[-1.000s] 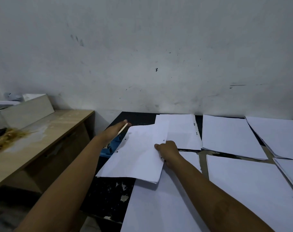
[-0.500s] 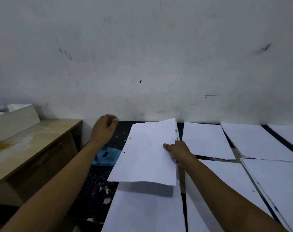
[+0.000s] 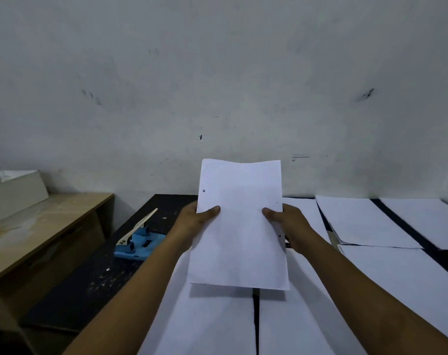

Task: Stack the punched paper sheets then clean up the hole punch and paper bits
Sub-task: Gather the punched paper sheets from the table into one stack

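Note:
A white punched paper sheet [image 3: 239,226] stands nearly upright above the black table [image 3: 95,285], held by both hands. My left hand [image 3: 194,224] grips its left edge with the thumb on the front. My right hand [image 3: 287,226] grips the right edge the same way. Punch holes show near both edges. The blue hole punch [image 3: 138,239] with a pale lever sits on the table to the left, apart from my hands. Small white paper bits [image 3: 104,278] lie scattered on the table in front of the punch.
Several white sheets [image 3: 361,221] lie spread over the table at the right and below the held sheet [image 3: 212,326]. A wooden bench [image 3: 38,231] with a white box [image 3: 15,190] stands at the left. A white wall is close behind.
My left hand left the hole punch and took the sheet's left edge. The sheet rose from a flat tilt to nearly upright between both hands. The punch lever now stands up.

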